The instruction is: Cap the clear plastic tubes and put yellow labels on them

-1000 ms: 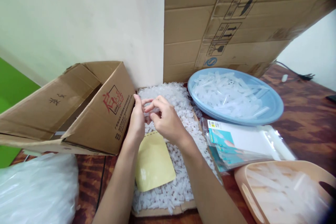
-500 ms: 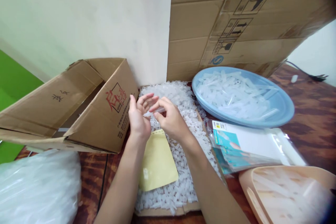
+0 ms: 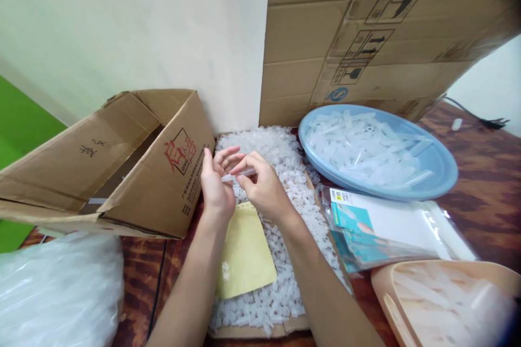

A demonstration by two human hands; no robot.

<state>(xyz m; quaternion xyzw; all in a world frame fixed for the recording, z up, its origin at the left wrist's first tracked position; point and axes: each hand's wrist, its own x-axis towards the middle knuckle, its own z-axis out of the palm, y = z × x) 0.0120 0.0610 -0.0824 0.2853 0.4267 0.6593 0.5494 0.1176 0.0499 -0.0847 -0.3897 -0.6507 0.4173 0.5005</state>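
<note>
Fingers of my right hand (image 3: 258, 180) pinch a small translucent white tube (image 3: 228, 178), its left end reaching over my left palm. My left hand (image 3: 218, 181) is cupped palm up beside it, thumb raised and fingers loosely curled; whether anything lies in the palm is hidden. Both hands are above a cardboard tray of small translucent pieces (image 3: 293, 195). A yellow paper sheet (image 3: 246, 252) lies on the pieces, just below the hands.
An open cardboard box (image 3: 150, 173) stands left, a filled plastic bag (image 3: 61, 293) below it. Right are a blue basin (image 3: 445, 173) of tubes, flat plastic packets (image 3: 402, 222) and a peach container (image 3: 386, 287). A large carton (image 3: 301, 38) stands behind.
The tube between my right fingers now shows more clearly, extending over my left palm. Both hands have stayed nearly in place.
</note>
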